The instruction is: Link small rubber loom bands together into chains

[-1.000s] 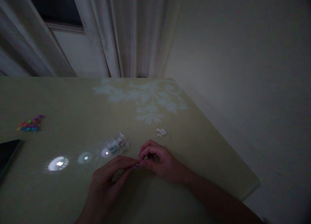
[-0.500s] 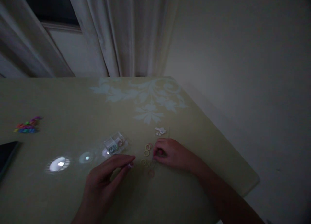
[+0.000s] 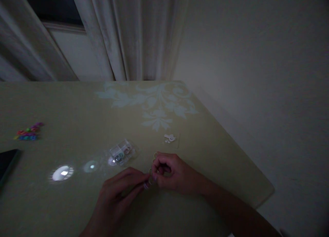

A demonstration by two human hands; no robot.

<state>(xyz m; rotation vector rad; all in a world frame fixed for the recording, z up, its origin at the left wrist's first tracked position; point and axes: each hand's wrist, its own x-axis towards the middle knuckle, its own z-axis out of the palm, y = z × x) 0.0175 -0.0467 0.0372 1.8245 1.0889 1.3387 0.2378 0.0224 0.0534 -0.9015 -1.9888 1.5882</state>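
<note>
Low over the table, my left hand (image 3: 120, 189) is closed in a pinch on a small whitish-purple ring (image 3: 146, 186) at its fingertips. My right hand (image 3: 177, 172) meets it from the right, thumb and forefinger pinched together. A pale yellowish ring (image 3: 150, 181) shows at the right fingertips, close against the left hand's ring; the dim light blurs how they touch. Just beyond the right fingers, part of another yellowish ring (image 3: 155, 155) lies on the table. Other rings there are hidden by the right hand.
A clear divided box (image 3: 122, 151) with rings inside stands beyond my left hand. Farther right lie small white pieces (image 3: 170, 138) on a clear sheet. Colourful small pieces (image 3: 28, 132) and a dark flat device (image 3: 9, 165) are at the left of the table (image 3: 77, 110).
My right hand has moved left and nearer from the loose rings to my left hand's fingertips. My left hand has shifted slightly right and nearer. The box stays put.
</note>
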